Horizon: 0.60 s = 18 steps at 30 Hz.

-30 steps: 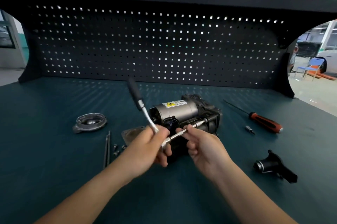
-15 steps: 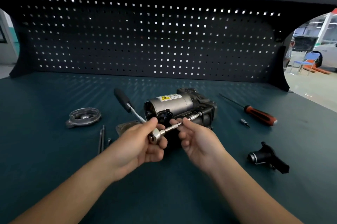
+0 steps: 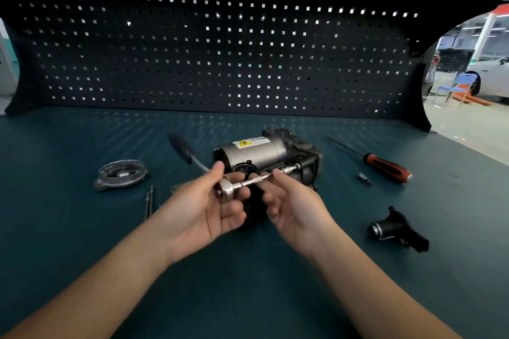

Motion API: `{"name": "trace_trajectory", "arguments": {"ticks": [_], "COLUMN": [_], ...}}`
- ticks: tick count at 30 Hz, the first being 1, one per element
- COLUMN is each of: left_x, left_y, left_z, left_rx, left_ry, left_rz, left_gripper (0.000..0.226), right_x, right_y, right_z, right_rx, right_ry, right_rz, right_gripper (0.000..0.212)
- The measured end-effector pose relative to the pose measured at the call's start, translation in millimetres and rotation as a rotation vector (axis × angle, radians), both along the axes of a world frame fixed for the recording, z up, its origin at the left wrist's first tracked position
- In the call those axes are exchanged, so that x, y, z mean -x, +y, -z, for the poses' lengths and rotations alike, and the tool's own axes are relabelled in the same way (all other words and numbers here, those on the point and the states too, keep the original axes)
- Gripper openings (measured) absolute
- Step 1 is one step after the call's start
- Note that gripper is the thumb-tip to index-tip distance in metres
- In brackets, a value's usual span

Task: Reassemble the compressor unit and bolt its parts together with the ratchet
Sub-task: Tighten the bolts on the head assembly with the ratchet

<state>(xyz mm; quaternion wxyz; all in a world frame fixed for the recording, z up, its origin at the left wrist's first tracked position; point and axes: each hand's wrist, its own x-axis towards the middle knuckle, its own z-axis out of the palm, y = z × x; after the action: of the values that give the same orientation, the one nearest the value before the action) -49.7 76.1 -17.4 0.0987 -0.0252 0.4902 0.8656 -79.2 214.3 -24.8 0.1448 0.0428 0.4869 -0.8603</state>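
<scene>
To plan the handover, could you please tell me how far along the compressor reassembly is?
Done: the compressor unit has its motor can on the black body. In hand: the left hand grips the ratchet, the right hand pinches its extension bar, tip at the unit. Left: the round cover, long bolts and black fitting lie loose.

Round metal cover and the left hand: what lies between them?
In the head view, two thin metal rods lie side by side between the round metal cover and the left hand.
</scene>
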Motion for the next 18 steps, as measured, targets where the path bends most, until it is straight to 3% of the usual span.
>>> {"name": "trace_trajectory", "arguments": {"ticks": [2, 4, 6, 8, 9, 10, 11, 12, 13, 16, 18], "left_x": [0.8, 2.7, -2.0, -3.6, -2.6, -2.6, -3.8, -6.9, -7.6, -4.6, -1.9], "left_y": [-2.6, -3.1, -3.5, -13.8, -19.2, -20.5, -19.7, -16.1, -9.6, 4.8, 4.4], "left_z": [-2.1, 0.6, 2.8, 8.7, 10.1, 9.5, 8.7, 6.6, 5.0, 1.6, 0.4], "left_rx": [-0.125, 0.064, 0.606, 1.321, 1.568, 1.675, 1.651, 1.495, 1.269, 0.526, 0.226], "left_ry": [-0.075, -0.016, 0.301, 0.820, 1.006, 1.094, 1.072, 0.963, 0.813, 0.346, 0.140], "left_rz": [0.049, 0.023, -0.053, -0.082, -0.088, -0.113, -0.140, -0.157, -0.151, -0.099, -0.059], "left_gripper": [0.034, 0.028, 0.021, 0.026, 0.030, 0.034, 0.036, 0.038, 0.044, 0.028, 0.029], "right_x": [-0.2, 0.0, -0.1, -0.4, -0.6, -0.8, -0.9, -0.9, -0.8, -0.2, 0.5], "right_y": [-2.3, -3.6, -3.8, -3.5, -3.4, -3.4, -2.9, -2.4, -1.8, -1.1, -0.9], "right_z": [0.3, 1.0, 1.2, 1.6, 1.5, 1.1, 0.8, 0.5, 0.3, -2.0, -2.5], "right_rx": [-0.041, -0.082, -0.099, -0.082, -0.063, -0.047, -0.048, -0.060, -0.067, -0.022, -0.003], "right_ry": [0.015, 0.019, 0.017, 0.015, 0.010, 0.003, 0.000, 0.000, 0.004, 0.012, 0.006], "right_rz": [0.010, 0.024, 0.048, 0.078, 0.084, 0.077, 0.068, 0.061, 0.058, 0.033, 0.018], "right_gripper": [0.019, 0.021, 0.022, 0.023, 0.023, 0.023, 0.022, 0.021, 0.019, 0.015, 0.016]}}
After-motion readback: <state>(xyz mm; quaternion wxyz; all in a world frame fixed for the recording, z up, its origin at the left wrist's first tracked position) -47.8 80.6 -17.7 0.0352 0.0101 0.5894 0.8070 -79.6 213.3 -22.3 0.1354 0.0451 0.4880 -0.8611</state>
